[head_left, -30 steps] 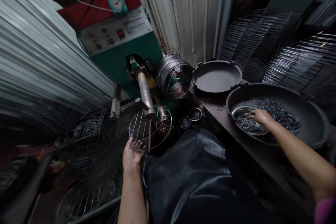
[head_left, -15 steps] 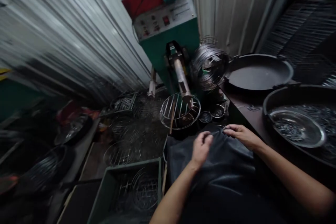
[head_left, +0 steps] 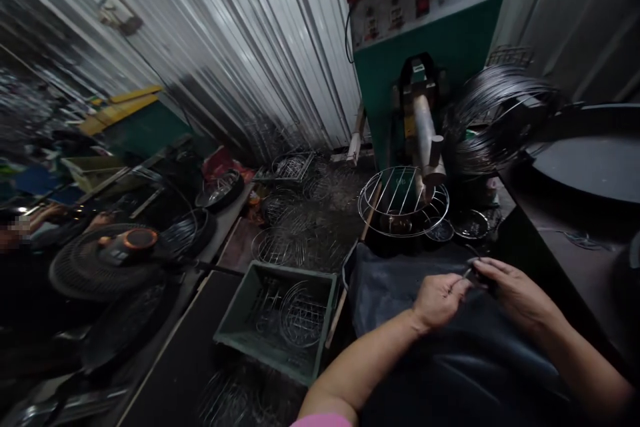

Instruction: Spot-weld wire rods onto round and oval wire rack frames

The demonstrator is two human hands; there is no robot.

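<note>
Over the dark apron on the lap [head_left: 395,280], my left hand [head_left: 441,299] and my right hand [head_left: 515,287] come together, fingertips nearly touching. Both are pinched around something small, thin and metallic that is too small to name. Just beyond them, a round wire rack [head_left: 403,202] rests beneath the metal arm [head_left: 425,130] of a green machine [head_left: 380,87]. Two small round dishes stand right of the rack, the larger one [head_left: 471,223] with small bits in it.
Left of the lap stands a green crate [head_left: 280,363] holding wire racks. A wire coil [head_left: 500,117] and a big dark pan [head_left: 595,163] are on the right. At the far left are a fan [head_left: 107,263] and part of another person's arm [head_left: 43,219].
The view has swung left. My left hand has moved over to my right hand, so the fingertips now nearly meet; the left fingers have closed into a pinch.
</note>
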